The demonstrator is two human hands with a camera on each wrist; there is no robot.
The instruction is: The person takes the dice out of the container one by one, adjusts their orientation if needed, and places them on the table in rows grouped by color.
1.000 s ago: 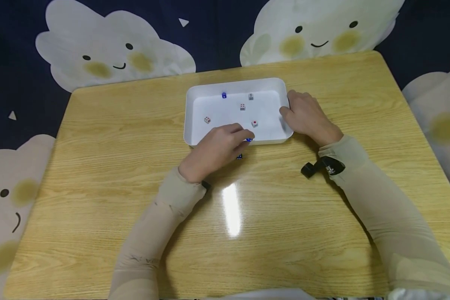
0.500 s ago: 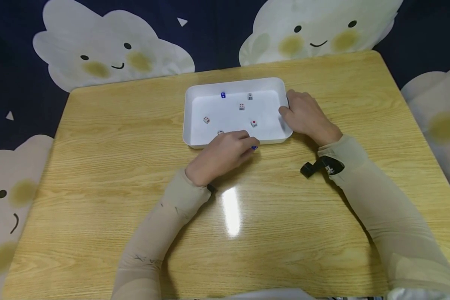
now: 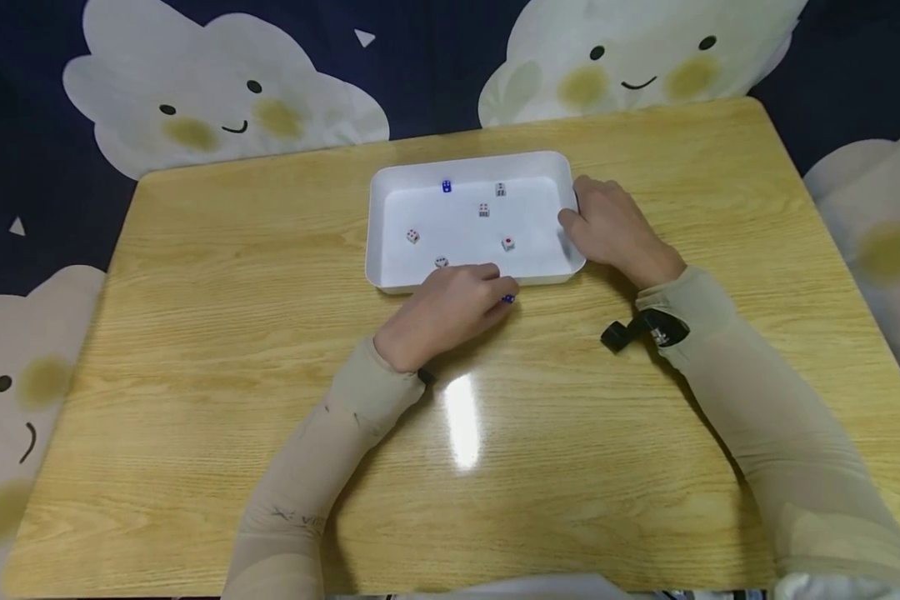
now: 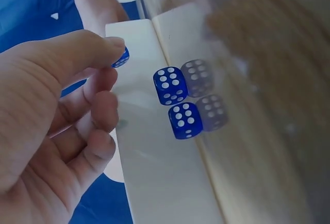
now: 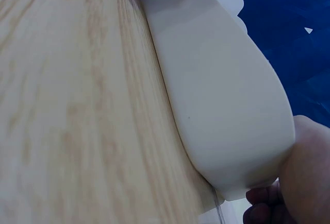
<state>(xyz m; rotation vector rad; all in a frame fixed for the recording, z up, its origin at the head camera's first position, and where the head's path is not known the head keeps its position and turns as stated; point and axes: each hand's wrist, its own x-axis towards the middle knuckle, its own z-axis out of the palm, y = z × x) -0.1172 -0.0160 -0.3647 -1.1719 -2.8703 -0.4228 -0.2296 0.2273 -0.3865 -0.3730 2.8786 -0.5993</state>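
Note:
A white tray (image 3: pixel 543 212) lies on the table, with several white dice and one blue die (image 3: pixel 446 186) inside. Thumb and fingertip of my left hand (image 3: pixel 453 304) pinch another blue die (image 4: pixel 122 58) right by the tray's front wall. Just outside that wall, two blue dice (image 4: pixel 178 103) sit close together, six pips facing the left wrist camera; the left hand hides them in the head view. At the tray's right end, my right hand (image 3: pixel 615 229) grips the rim, thumb on the inner side and fingers outside.
The wooden table (image 3: pixel 195 375) has a glossy top that mirrors a light. Behind it hangs a dark blue cloth printed with smiling clouds (image 3: pixel 232 92). A black wrist camera (image 3: pixel 630 333) juts from the right sleeve over the tabletop.
My left hand has shifted slightly right and toward me with its die, from over the front rim to before it. A white die at the tray's front left came into view. The right hand stays.

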